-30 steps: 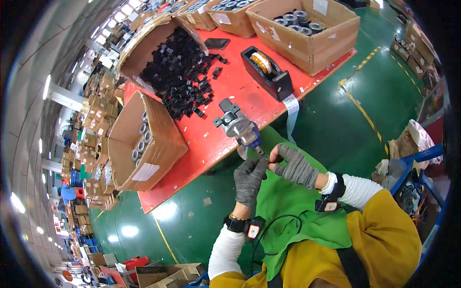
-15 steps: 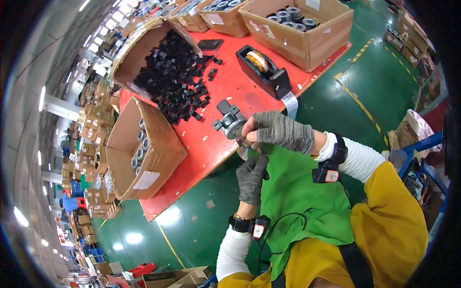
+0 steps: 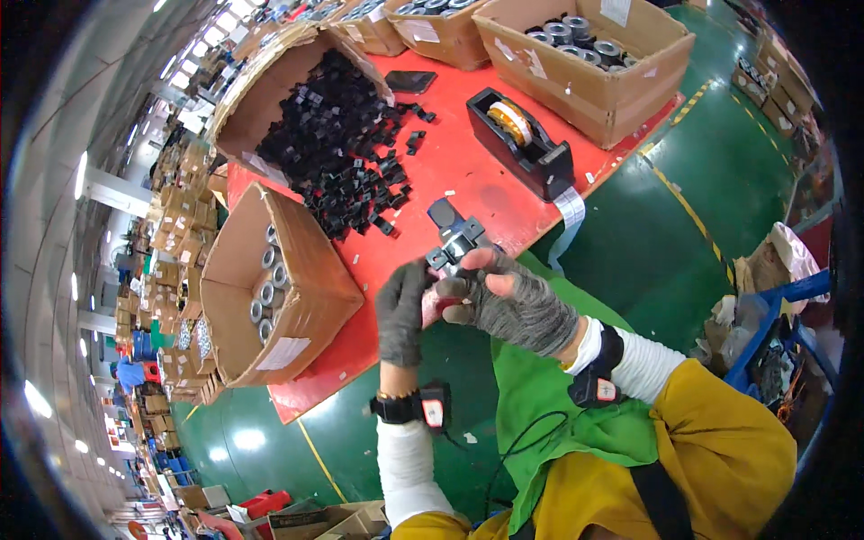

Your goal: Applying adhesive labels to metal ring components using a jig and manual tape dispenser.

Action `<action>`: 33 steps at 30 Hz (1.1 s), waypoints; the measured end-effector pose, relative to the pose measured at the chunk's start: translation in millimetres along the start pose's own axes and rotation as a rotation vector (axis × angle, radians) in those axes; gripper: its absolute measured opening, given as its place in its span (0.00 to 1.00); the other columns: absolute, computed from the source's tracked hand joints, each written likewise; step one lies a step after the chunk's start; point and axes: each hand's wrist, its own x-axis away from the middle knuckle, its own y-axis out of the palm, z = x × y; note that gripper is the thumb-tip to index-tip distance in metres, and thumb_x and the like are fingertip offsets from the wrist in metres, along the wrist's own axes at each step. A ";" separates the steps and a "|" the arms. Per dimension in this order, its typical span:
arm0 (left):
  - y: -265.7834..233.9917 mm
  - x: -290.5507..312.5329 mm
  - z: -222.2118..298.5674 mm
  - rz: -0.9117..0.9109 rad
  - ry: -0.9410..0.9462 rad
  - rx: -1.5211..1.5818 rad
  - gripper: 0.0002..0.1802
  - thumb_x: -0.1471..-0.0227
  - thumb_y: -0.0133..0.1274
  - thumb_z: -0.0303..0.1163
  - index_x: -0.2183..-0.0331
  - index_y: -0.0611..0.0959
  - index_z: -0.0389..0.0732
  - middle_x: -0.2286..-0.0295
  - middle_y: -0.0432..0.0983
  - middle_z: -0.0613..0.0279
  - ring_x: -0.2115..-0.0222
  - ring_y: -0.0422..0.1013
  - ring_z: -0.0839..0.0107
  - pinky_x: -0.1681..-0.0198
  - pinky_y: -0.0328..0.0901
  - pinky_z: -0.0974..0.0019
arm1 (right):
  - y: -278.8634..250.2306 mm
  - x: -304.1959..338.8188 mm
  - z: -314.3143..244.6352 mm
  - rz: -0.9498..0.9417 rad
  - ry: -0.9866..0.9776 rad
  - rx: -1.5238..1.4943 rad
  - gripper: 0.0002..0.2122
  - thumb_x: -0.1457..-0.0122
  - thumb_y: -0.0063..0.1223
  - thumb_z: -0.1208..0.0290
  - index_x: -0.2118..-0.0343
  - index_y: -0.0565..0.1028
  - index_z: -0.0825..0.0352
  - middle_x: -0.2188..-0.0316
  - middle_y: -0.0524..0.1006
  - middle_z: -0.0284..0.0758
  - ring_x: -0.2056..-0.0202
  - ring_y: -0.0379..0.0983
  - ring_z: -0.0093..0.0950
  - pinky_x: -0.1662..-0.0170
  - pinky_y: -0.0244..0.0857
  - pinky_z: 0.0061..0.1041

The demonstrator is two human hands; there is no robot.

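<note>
A black and silver metal part (image 3: 457, 241) is held just over the table's near edge. It has a black clamp-like bracket across it and a dark rounded tab at its far end. My right hand (image 3: 526, 310), in a grey fingerless glove, grips it from the right with thumb and fingers bent around it. My left hand (image 3: 402, 310), gloved the same way, is closed against the part's lower left side; its fingertips are partly hidden. Beyond lies a heap of small black clips (image 3: 342, 144), spilling from a tipped carton (image 3: 241, 126) onto the red table (image 3: 450, 117).
A black tape dispenser (image 3: 522, 144) stands at the table's right edge, its strip of silvery labels (image 3: 569, 211) hanging over. Cartons of metal rings stand left (image 3: 310, 310) and far right (image 3: 621, 117). A dark flat object (image 3: 411, 82) lies behind the clips. A blue frame (image 3: 765, 324) stands at right.
My left hand has moved up and left, to the part's left side. My right hand has turned and come lower around the part. The view has shifted slightly.
</note>
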 end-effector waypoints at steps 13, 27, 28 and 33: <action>-0.7 -59.6 20.7 -0.294 -0.019 0.215 0.14 0.57 0.55 0.27 0.65 0.77 0.36 0.72 0.73 0.64 0.71 0.69 0.74 0.68 0.64 0.74 | 9.2 26.0 -31.1 0.208 0.186 0.369 0.14 0.48 0.51 0.64 0.62 0.69 0.66 0.59 0.70 0.38 0.58 0.69 0.31 0.55 0.63 0.33; 1.5 -67.3 62.8 -0.197 0.127 0.071 0.21 0.58 0.56 0.28 0.58 0.75 0.38 0.67 0.73 0.66 0.71 0.67 0.78 0.69 0.62 0.76 | 3.7 -94.9 -102.7 -0.007 0.315 1.511 0.16 0.53 0.57 0.60 0.67 0.75 0.69 0.71 0.76 0.33 0.69 0.70 0.22 0.65 0.64 0.23; 1.5 -67.6 63.2 -0.196 0.128 0.072 0.21 0.58 0.56 0.28 0.58 0.75 0.38 0.67 0.73 0.66 0.71 0.67 0.78 0.69 0.62 0.76 | 6.1 -100.7 -98.8 -0.044 0.441 1.531 0.17 0.54 0.58 0.59 0.67 0.75 0.69 0.70 0.76 0.34 0.68 0.70 0.22 0.65 0.64 0.23; 0.7 -75.8 59.3 -0.214 0.171 0.022 0.20 0.57 0.56 0.29 0.59 0.76 0.37 0.67 0.74 0.64 0.69 0.68 0.77 0.70 0.62 0.74 | 6.3 -122.2 -87.2 0.013 0.537 1.626 0.14 0.59 0.60 0.64 0.71 0.77 0.67 0.77 0.76 0.32 0.72 0.70 0.21 0.67 0.64 0.23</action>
